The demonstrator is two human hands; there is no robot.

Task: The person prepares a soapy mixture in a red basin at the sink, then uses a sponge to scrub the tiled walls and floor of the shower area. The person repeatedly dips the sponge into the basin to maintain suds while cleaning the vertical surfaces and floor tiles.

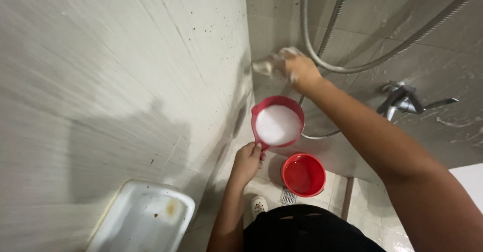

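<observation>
Nearest the camera, a white squat toilet pan [143, 217] is sitting low on the floor at the left, and one foot in a white clog [259, 205] is standing on the floor tiles beside a small drain grate [288, 196]. Just beyond it, a red bucket [303, 174] is resting on the floor with water in it, placed under the work, probably so the scoop can be refilled. Above that, the left hand [247, 162] is closing its fingers around the handle of a red scoop [277, 123], keeping it level so the white suds inside are not spilling, and close under the other hand for dipping. Farthest, the right hand [301, 70] is gripping a soapy cloth [271, 63] and pressing it flat against the tiled wall [126, 70] near the corner, beside the shower hose [322, 35]; a metal tap [402, 100] is jutting out to the right.
</observation>
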